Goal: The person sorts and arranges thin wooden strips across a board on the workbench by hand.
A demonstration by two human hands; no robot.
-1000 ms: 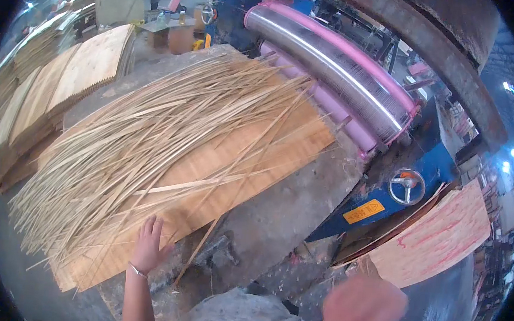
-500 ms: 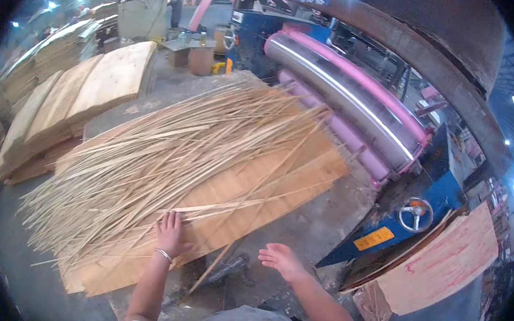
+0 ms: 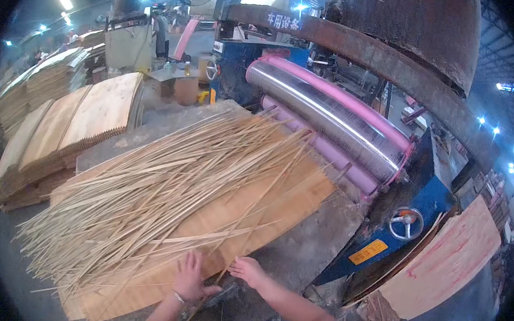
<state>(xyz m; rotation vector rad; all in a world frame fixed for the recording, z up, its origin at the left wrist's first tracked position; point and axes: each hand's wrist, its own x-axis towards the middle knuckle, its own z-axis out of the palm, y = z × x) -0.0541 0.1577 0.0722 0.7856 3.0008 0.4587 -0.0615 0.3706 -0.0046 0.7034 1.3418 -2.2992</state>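
A wide wooden sheet (image 3: 303,191) lies on the grey table, its left and middle parts covered by a loose heap of thin wood strips (image 3: 146,188). My left hand (image 3: 192,277) is at the sheet's near edge with fingers spread and nothing in it. Just to its right, my right hand (image 3: 247,271) reaches in over the edge beside a long strip that sticks out toward me. Its fingers are loosely extended; whether they touch the strip is unclear.
Beyond the sheet stands a machine with a metal roller (image 3: 333,115) and pink rollers. Its blue side frame has a handwheel (image 3: 406,224). Stacked veneer (image 3: 101,112) is at left, and a pink-stained sheet (image 3: 445,260) at right. A rusty beam (image 3: 362,45) crosses above.
My right hand has come in from the right to the sheet's near edge, close to my left hand. My left hand stays at that edge, fingers now more spread. The camera view has shifted.
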